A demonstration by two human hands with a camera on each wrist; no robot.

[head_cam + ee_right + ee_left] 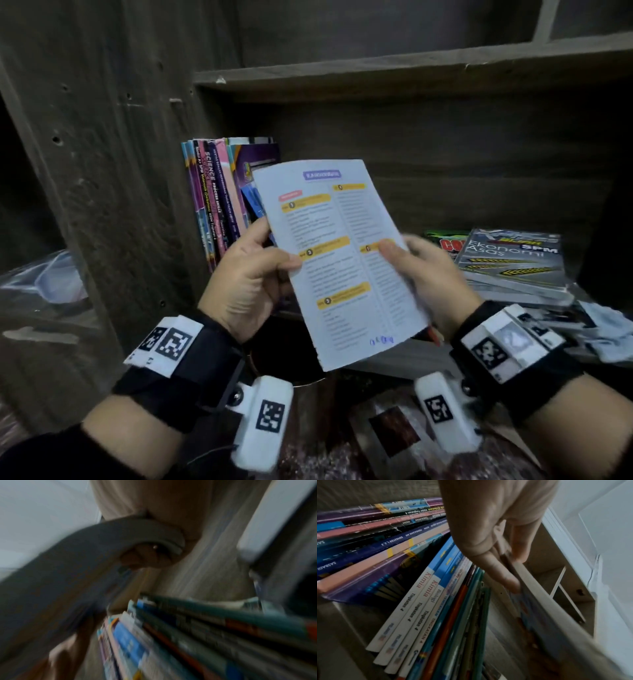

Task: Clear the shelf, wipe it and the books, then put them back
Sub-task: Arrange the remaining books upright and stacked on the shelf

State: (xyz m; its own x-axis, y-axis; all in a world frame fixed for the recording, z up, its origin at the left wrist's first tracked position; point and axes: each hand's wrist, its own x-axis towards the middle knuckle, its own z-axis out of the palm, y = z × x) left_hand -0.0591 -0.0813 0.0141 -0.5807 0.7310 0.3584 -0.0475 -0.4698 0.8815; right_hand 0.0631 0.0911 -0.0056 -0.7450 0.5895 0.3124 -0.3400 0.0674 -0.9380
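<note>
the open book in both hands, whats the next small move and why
Probably close the open book: the left hand and right hand each pinch a side, its contents page showing. No cloth shows in either hand, so closed it could join the upright books on the shelf.

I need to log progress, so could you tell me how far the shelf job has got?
Done, apparently: a row of upright books stands at the shelf's left end. In hand: the left hand and right hand both hold an open book. Left: a flat stack lies at the right, not yet stood up. Wiping cannot be judged.
</note>
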